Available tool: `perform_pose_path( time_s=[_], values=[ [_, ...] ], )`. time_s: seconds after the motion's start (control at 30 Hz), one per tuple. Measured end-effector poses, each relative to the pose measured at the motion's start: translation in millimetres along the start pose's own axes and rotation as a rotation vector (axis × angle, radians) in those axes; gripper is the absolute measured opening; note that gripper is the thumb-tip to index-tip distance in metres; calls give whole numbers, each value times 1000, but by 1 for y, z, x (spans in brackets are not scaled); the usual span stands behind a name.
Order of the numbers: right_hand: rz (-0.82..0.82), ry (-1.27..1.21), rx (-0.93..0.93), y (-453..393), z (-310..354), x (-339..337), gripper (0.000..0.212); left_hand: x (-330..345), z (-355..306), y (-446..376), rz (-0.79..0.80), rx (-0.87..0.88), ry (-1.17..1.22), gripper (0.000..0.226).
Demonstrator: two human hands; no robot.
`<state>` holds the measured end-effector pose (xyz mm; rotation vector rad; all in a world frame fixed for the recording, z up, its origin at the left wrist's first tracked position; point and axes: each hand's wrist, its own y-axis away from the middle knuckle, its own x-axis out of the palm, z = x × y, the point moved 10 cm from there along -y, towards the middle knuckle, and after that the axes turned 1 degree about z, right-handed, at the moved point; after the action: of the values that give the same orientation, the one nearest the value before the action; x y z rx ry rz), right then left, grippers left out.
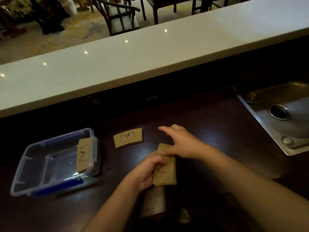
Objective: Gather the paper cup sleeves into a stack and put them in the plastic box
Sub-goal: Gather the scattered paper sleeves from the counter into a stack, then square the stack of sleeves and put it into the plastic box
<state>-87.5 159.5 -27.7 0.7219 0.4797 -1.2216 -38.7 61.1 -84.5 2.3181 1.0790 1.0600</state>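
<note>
— Stack of sleeves (164,171)? 
— Mid-counter, long axis running near to far. 
— Grip? 
— Left hand (147,171) clasping stack's left edge; right hand (180,141) pressing far end, index finger extended, not closed.

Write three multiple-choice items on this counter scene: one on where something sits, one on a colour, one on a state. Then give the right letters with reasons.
1. Where is the sink?
A. right of the hands
B. left of the plastic box
C. on the white ledge

2. What colour are the plastic box's clips?
A. red
B. blue
C. green

3. What state is the plastic box in?
A. lid shut
C. upside down
B. open, with sleeves leaning inside

Answers:
1 A: the sink lies at the right edge, past the right hand.
2 B: the clip along the near rim is blue.
3 B: no lid is on it, and sleeves lean against its right wall, while the left hand holds a stack.
</note>
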Motion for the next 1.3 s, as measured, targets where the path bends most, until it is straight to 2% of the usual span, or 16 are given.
perform_pose_path(
  time_s=[0.1, 0.2, 0.33, 0.43, 0.53, 0.6, 0.67, 0.8, 1.0, 1.07, 1.17, 1.3],
  values=[
    [43, -143, 49, 0, -7, 16, 75, -10, 0, 5, -49, 19, -44, 52],
    [121, -322, 64, 1, -10, 31, 61, -9, -8, 11, -88, 26, -230, 56],
    [104, -622, 103, 0, -16, 33, 51, -37, -26, 25, -228, 30, -395, 45],
    [-22, -795, 182, -4, -25, 38, 42, -74, -33, 37, -374, 32, -308, 40],
    [-145, -885, 278, -15, -26, 49, 44, -124, -41, 51, -681, 206, -78, 50],
    [-191, -896, 318, -26, -18, 61, 44, -147, -40, 59, -850, 291, 72, 54],
    [-234, -899, 339, -40, -7, 69, 46, -162, -41, 63, -952, 333, 181, 51],
    [-319, -793, 383, -67, 6, 71, 52, -180, -58, 64, -1022, 412, 225, 42],
    [-371, -615, 461, -91, 12, 67, 40, -194, -81, 50, -1063, 452, 144, 41],
    [-361, -518, 492, -95, 13, 66, 45, -197, -85, 44, -1086, 439, 96, 40],
    [-323, -344, 577, -94, 7, 69, 59, -201, -84, 37, -1117, 390, -46, 37],
    [-236, -348, 626, -98, 7, 76, 49, -205, -82, 27, -1074, 302, -209, 51]
  ],
)
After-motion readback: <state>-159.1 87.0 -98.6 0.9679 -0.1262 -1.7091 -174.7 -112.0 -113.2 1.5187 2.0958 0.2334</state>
